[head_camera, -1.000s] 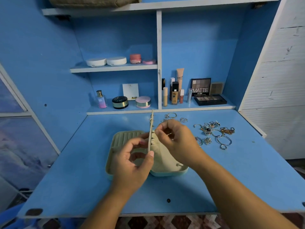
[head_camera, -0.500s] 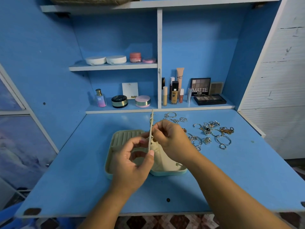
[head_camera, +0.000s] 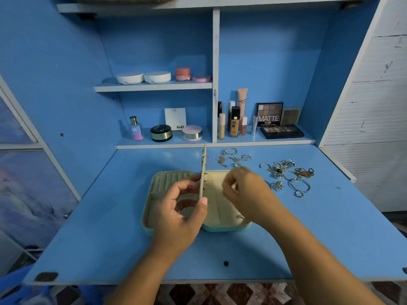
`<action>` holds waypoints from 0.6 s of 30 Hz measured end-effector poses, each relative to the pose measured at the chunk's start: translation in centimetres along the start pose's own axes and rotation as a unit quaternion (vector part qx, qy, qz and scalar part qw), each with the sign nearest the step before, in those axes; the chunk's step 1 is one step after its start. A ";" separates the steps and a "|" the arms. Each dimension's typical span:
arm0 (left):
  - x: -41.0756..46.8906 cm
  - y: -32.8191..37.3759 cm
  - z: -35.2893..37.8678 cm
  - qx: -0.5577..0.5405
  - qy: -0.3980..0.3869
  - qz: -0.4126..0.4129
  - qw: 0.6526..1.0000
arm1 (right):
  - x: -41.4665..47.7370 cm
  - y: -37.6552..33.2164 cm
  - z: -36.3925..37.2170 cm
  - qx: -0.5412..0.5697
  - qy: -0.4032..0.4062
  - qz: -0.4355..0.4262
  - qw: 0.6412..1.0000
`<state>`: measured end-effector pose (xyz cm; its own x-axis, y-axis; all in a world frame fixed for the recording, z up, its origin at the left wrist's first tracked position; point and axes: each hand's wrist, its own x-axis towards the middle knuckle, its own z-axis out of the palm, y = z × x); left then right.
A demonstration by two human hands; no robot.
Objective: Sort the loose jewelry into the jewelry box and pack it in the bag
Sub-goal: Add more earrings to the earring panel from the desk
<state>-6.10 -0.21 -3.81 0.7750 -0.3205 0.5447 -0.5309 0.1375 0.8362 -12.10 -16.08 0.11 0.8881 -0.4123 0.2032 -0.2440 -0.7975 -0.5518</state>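
1. The jewelry box [head_camera: 167,181] lies open on the blue desk [head_camera: 99,227], with ridged ring rolls in its left half.
2. The left hand [head_camera: 178,216] hovers over the box's left half. Its thumb and curled fingers pinch the near end of a thin divider panel [head_camera: 203,170], which stands upright along the box's middle. Small studs show on the panel's right face.
3. The right hand [head_camera: 246,194] sits just right of the panel, over the box's right half. Its fingertips are drawn together as if on a tiny piece, though whether they hold anything is too small to tell.
4. The loose jewelry is outside the box. A small cluster of chains [head_camera: 231,157] lies behind its right half, and a larger spread of rings and bangles [head_camera: 286,177] lies to its right, apart from it.
5. These pieces look light, small and slippery. Chains would likely tangle, so each is probably best lifted singly by a fingertip pinch, rings by the band. The panel seems stiff enough to hold by its edge.
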 end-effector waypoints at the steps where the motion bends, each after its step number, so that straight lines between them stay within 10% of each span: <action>1: 0.0 0.0 0.0 0.000 0.001 0.001 1.000 | 0.0 0.3 0.1 -0.131 -0.043 -0.013 0.990; 5: 0.0 0.0 0.2 -0.007 0.000 0.006 1.000 | 0.1 0.1 1.4 -0.302 -0.106 -0.024 0.947; 18: 0.0 0.0 0.2 -0.008 -0.006 -0.001 1.000 | -0.6 -0.2 3.0 -0.284 -0.059 0.000 0.957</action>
<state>-6.19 -0.40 -3.84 0.7719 -0.3330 0.5416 -0.5228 0.1523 0.8387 -11.43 -14.28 -2.35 0.9182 -0.3854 0.0917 -0.3856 -0.9225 -0.0161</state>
